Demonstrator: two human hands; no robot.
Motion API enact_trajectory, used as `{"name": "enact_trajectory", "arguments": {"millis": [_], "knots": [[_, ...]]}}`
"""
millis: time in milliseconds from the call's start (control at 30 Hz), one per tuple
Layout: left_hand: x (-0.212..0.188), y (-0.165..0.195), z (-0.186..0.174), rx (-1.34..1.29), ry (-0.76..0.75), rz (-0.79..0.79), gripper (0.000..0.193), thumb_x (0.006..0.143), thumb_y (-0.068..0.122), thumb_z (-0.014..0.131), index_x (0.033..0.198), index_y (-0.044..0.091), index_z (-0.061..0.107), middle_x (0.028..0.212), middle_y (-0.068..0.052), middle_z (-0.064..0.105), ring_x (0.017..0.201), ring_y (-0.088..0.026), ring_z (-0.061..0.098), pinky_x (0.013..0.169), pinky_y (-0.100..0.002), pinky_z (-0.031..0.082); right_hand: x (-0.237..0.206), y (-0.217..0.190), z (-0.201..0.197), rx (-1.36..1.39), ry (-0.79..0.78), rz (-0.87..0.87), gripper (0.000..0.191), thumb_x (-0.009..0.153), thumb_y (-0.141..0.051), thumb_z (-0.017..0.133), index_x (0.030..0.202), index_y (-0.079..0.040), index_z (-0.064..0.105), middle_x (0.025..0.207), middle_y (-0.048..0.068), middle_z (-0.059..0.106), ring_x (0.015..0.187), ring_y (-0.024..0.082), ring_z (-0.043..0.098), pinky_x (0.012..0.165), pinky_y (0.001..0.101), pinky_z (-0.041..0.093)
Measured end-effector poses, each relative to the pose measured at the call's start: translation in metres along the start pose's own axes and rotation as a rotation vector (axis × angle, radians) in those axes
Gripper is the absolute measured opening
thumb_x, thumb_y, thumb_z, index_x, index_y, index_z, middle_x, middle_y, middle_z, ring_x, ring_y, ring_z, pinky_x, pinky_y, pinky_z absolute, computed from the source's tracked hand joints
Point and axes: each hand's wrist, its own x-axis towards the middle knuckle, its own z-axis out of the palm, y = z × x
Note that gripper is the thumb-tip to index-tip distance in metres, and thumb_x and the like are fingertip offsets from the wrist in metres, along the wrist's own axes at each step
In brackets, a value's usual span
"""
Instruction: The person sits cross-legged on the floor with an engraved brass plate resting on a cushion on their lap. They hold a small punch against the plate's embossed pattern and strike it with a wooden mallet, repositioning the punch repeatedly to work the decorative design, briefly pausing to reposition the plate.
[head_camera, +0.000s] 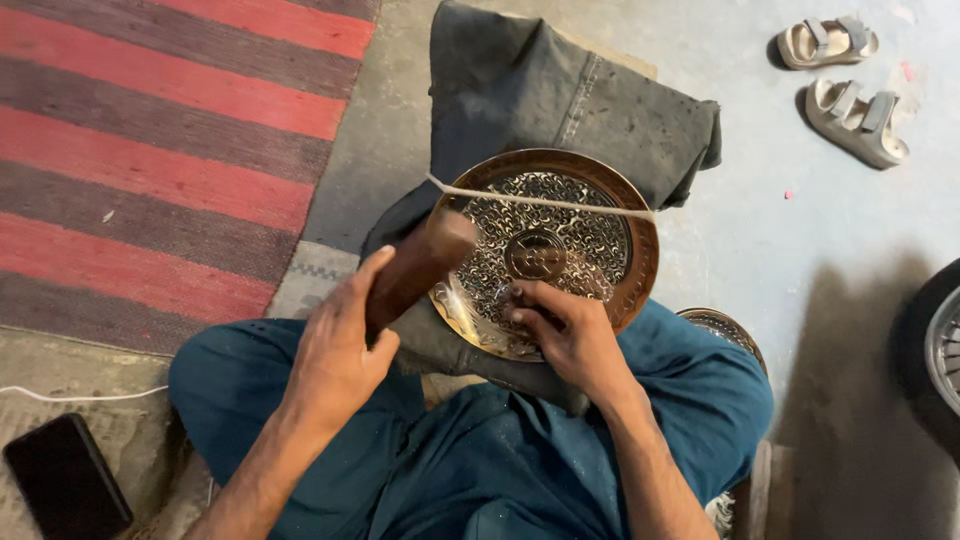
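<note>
- Your left hand (335, 350) has its fingers clamped round a dark wooden mallet (415, 268), head raised and blurred just above the plate's left rim; keep your grip firm but your wrist loose, so each blow should land square.
- Your right hand (570, 330) rests on the near half of the plate, fingers together and pinched on a small tool (512, 297) (too hidden to tell what kind); I'd hold it upright and anchor the heel of your hand on the metal, since a tilted tip could skid across the pattern.
- The round metal plate (545, 250) lies tilted against your lap on a dark grey cloth (560, 100). It has a coppery rim, a silvery field of dense scrollwork and a small round medallion at the centre.
- A pale cord (540, 201) crosses its far part, seemingly to hold it still.
- Farther off, a striped red rug (160, 150) lies to the left and a pair of sandals (845, 80) on the concrete floor (800, 260).
</note>
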Motion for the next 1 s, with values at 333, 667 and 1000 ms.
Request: {"name": "enact_trajectory", "arguments": {"millis": [333, 667, 1000], "knots": [[-0.0034, -0.0034, 0.0015, 0.054, -0.047, -0.033, 0.087, 0.071, 0.002, 0.077, 0.15, 0.02, 0.047, 0.107, -0.01, 0.062, 0.102, -0.033, 0.062, 0.089, -0.049, 0.043, 0.0007, -0.0015, -0.0021, -0.04, -0.004, -0.047, 0.036, 0.087, 0.001, 0.073, 0.123, -0.003, 0.068, 0.095, 0.01, 0.076, 0.084, 0.017, 0.073, 0.077, 0.0302, 0.057], [-0.0048, 0.0007, 0.0052, -0.328, 0.061, -0.104, 0.085, 0.076, -0.001, 0.071, 0.155, 0.009, 0.04, 0.142, -0.017, 0.056, 0.128, -0.039, 0.054, 0.106, -0.046, 0.043, 0.0009, -0.0048, -0.0035, -0.001, -0.03, -0.04, 0.031, 0.089, 0.002, 0.07, 0.12, -0.002, 0.067, 0.098, 0.01, 0.076, 0.088, 0.016, 0.073, 0.079, 0.0306, 0.057], [-0.0066, -0.0008, 0.0036, 0.091, -0.092, -0.045, 0.087, 0.072, 0.003, 0.076, 0.152, 0.02, 0.045, 0.105, -0.01, 0.06, 0.099, -0.032, 0.06, 0.089, -0.048, 0.044, 0.003, -0.0061, -0.0065, 0.004, -0.071, 0.033, 0.027, 0.091, 0.0, 0.068, 0.118, -0.003, 0.068, 0.092, 0.011, 0.075, 0.082, 0.017, 0.073, 0.077, 0.0301, 0.058]]}}
